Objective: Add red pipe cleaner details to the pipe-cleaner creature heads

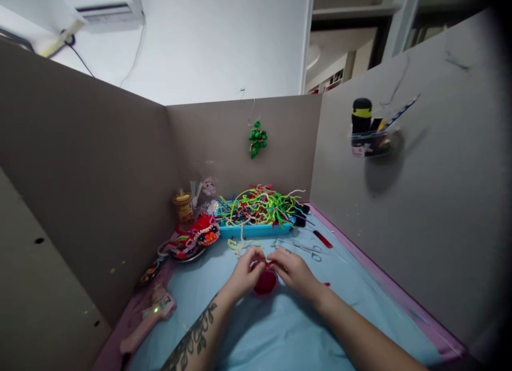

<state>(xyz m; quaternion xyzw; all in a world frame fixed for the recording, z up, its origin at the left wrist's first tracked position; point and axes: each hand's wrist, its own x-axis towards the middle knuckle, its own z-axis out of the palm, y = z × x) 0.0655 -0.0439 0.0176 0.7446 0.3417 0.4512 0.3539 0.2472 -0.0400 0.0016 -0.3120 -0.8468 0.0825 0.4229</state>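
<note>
My left hand [246, 277] and my right hand [294, 272] meet over a round red fuzzy piece [264, 283] lying on the light blue mat [280, 333]. Both hands have their fingers curled and pinched on its upper edge. Just beyond them lie a pale yellow pipe cleaner [242, 245] and metal scissors [306, 248]. A blue tray [256, 230] heaped with several coloured pipe cleaners [260, 204] stands further back.
Grey cardboard walls close in the desk on three sides. Red fuzzy figures [194, 237] sit on a plate at left, with a pink glue gun [150, 317] nearer me. A green ornament [257, 139] hangs on the back wall; a pen holder [370, 139] sticks to the right wall.
</note>
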